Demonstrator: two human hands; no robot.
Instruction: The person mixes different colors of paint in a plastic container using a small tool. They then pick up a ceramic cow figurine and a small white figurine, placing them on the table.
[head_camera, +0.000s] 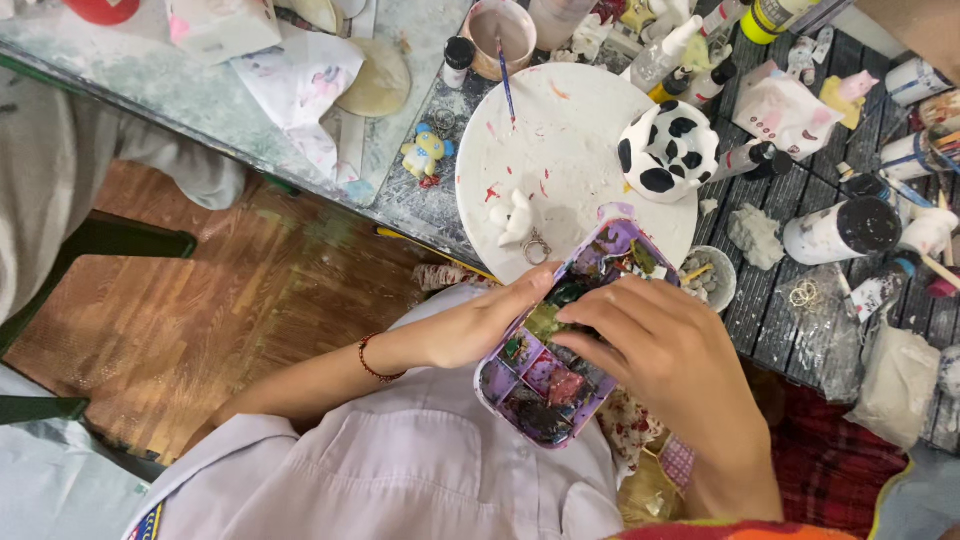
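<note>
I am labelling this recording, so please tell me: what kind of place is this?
Probably a craft or figurine-painting workshop. The hands hold a purple paint palette, a painted cow figurine stands on a paint-flecked white plate, and paint bottles crowd the table.

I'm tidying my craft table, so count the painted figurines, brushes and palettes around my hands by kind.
Purple paint palette, held by left hand and right hand: 1
Figurines: 3, cow-spotted, white, blue-yellow
Paintbrush: 1
Total: 5
</note>
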